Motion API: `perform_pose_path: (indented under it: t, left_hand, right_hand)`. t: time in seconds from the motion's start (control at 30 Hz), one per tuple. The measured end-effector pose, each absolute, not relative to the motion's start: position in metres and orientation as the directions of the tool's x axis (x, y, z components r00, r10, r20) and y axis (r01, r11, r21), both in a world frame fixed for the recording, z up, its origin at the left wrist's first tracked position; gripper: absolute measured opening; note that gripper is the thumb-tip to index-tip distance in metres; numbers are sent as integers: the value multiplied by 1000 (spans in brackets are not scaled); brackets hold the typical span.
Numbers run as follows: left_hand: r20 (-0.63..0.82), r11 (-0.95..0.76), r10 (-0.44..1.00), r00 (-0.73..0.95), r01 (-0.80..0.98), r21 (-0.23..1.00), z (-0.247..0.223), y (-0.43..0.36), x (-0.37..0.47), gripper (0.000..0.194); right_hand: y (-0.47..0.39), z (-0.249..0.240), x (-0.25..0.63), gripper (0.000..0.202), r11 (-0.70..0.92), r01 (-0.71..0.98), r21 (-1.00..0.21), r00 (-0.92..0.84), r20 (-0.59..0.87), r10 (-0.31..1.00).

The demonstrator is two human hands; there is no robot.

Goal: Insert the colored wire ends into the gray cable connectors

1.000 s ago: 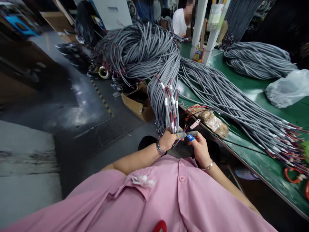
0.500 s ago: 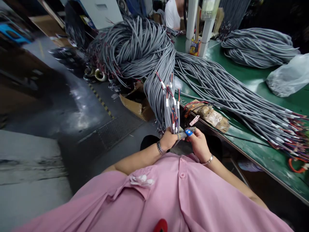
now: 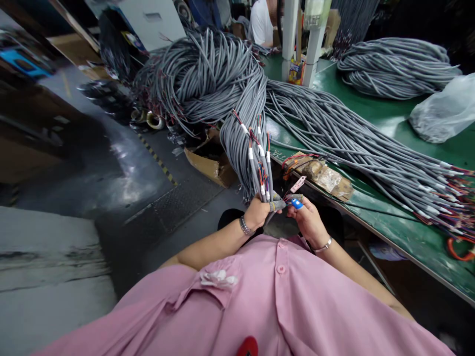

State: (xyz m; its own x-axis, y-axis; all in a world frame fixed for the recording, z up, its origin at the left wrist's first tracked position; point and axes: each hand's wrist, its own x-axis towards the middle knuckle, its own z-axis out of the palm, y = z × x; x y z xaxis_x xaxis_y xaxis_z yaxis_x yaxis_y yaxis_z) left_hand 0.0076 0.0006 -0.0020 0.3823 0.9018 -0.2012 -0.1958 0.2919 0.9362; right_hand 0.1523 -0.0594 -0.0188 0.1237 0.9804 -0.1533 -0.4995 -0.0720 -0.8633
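My left hand (image 3: 257, 213) is closed around a small bundle of grey cables (image 3: 264, 168) standing upright out of its grip. White tape bands the cables near their tops, where short coloured wires fan out. Grey covers wrap the left thumb and a right finger. Close beside it, my right hand (image 3: 308, 222) pinches at thin reddish wires (image 3: 285, 197) between the two hands; their exact hold is partly hidden by the fingers. A blue piece (image 3: 296, 203) sits on the right thumb.
A large heap of grey cables (image 3: 208, 74) hangs at the table's left end. More cables (image 3: 356, 143) stretch across the green table (image 3: 393, 247), near a coil (image 3: 397, 66) and plastic bag (image 3: 445, 111). A wooden block (image 3: 326, 178) lies at the edge; a cardboard box (image 3: 208, 165) stands below.
The hands have drawn slightly apart, and thin wires now show between them. The cable bundle's upper ends have shifted a little left. The view has turned slightly.
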Motion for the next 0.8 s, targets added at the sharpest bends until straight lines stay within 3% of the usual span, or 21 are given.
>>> perform_pose_path:
  t: [0.2, 0.3, 0.4, 0.47, 0.53, 0.63, 0.7, 0.8]
  left_hand:
    - [-264, 372, 849, 457, -162, 914, 5, 10, 6, 28]
    - [-291, 414, 804, 519, -136, 900, 5, 14, 8, 29]
    - [-299, 442, 770, 564, -133, 887, 4, 18, 11, 28]
    - [-295, 451, 748, 595, -129, 883, 2, 21, 12, 26]
    - [-284, 448, 731, 621, -121, 886, -1, 24, 13, 24]
    - [-279, 444, 714, 642, -106, 890, -5, 29, 13, 23]
    - [-288, 452, 701, 652, -94, 887, -7, 32, 14, 23]
    - [-315, 473, 679, 663, -67, 878, -8, 33, 16, 24]
  right_hand:
    - [-45, -41, 181, 40, -133, -619, -774, 145, -280, 949]
    - [-29, -40, 188, 45, -219, -658, -720, 23, -310, 951]
    - [-18, -34, 187, 42, -240, -655, -716, -79, -251, 965]
    - [-14, -32, 184, 36, -151, -609, -779, 1, -191, 982]
    - [-13, -33, 180, 34, -8, -500, -866, 190, -119, 974]
    - [-12, -37, 175, 40, 114, -328, -938, 392, -25, 920]
    - [-10, -38, 172, 47, 85, -372, -924, 350, -54, 935]
    - [-5, -35, 169, 50, -28, -570, -821, 191, -165, 968]
